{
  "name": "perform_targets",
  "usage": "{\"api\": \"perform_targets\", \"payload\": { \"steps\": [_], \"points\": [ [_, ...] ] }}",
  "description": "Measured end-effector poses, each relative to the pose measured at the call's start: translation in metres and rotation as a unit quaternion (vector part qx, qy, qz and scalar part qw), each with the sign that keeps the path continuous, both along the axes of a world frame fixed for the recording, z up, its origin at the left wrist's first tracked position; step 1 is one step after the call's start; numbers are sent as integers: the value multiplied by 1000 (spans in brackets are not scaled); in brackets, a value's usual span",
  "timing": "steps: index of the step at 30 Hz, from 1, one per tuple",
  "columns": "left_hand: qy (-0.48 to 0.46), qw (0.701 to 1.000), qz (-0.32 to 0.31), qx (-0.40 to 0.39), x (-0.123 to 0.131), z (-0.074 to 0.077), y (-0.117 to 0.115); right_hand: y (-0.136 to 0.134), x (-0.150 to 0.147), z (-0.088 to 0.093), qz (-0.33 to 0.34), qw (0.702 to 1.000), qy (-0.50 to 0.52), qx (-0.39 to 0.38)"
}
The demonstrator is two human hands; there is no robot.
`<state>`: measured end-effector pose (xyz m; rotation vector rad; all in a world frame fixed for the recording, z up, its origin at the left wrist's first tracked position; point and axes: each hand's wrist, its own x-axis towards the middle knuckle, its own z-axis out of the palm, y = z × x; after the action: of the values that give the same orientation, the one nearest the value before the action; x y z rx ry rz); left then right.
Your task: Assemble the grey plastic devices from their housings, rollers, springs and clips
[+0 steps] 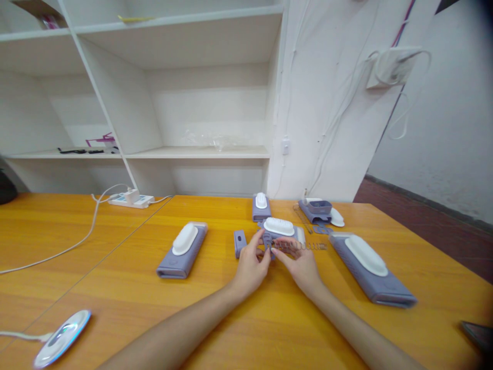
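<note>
My left hand (251,268) pinches a small grey-purple plastic part (267,239) between thumb and fingertips. Close beside it, my right hand (304,266) has its fingers closed around one end of a metal coil spring (318,246), which sticks out to the right; its thumb meets the plastic part. Just behind both hands lies a grey-purple case with a white bristled brush head (279,226), partly hidden by them. To the left of my left hand stands a small grey-purple end piece (239,241) with an oval hole.
More grey-purple cases with white oval tops lie left (184,251), right (372,267) and behind (261,206). At the back right are an opened case (319,208) and another spring (302,218). A power strip (131,199), lit white charging disc (62,339) and dark flat object (477,334) surround them.
</note>
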<state>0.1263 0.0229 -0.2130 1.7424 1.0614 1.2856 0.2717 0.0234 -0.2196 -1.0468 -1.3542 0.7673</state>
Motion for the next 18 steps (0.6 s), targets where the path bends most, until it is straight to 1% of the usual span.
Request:
{"api": "perform_targets", "payload": {
  "steps": [6,10,13,18],
  "points": [
    [-63,996,-43,-42,2,-3,2,-3,0,3,-15,999,-38,18],
    [-105,992,-43,-51,2,-7,5,-1,1,-1,-17,999,-42,22],
    [-122,990,-35,-57,2,-11,8,1,1,-4,-26,997,-69,34],
    [-187,972,-84,-112,3,-13,11,0,2,-3,-45,993,-105,25]
  ]
}}
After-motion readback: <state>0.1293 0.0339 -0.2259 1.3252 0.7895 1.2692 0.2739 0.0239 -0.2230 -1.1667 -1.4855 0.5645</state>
